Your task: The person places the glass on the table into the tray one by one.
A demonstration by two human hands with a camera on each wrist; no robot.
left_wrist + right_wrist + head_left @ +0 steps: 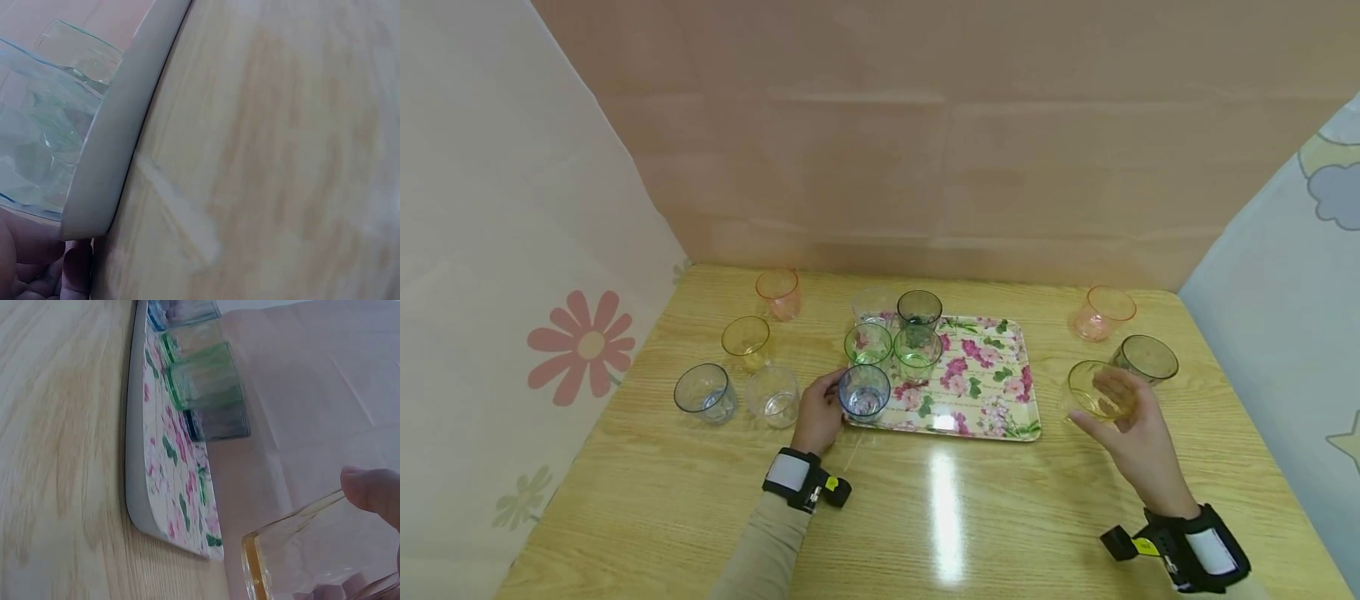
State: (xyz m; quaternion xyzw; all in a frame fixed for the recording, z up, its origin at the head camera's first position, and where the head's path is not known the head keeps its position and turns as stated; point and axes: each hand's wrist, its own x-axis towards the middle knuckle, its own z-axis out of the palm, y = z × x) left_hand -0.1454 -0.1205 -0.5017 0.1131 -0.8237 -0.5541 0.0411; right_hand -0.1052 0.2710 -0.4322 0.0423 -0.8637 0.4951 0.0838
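Note:
My right hand (1138, 442) holds a yellow glass (1093, 400) between thumb and fingers, to the right of the floral tray (977, 383). In the right wrist view this yellow glass (312, 550) appears beyond the tray's end. At the tray's left front corner, my left hand (820, 412) grips the rim beside a blue glass (865, 396). Its fingers (76, 269) show at the tray's corner in the left wrist view. Behind the blue glass on the tray are two green glasses (917, 354), a dark grey glass (919, 310) and a clear glass (872, 307).
Left of the tray stand a pink glass (781, 298), an amber glass (747, 343), a grey-blue glass (707, 396) and a clear glass (775, 400). At right are another pink glass (1101, 315) and a dark olive glass (1146, 358). A wall (887, 150) closes the table's back.

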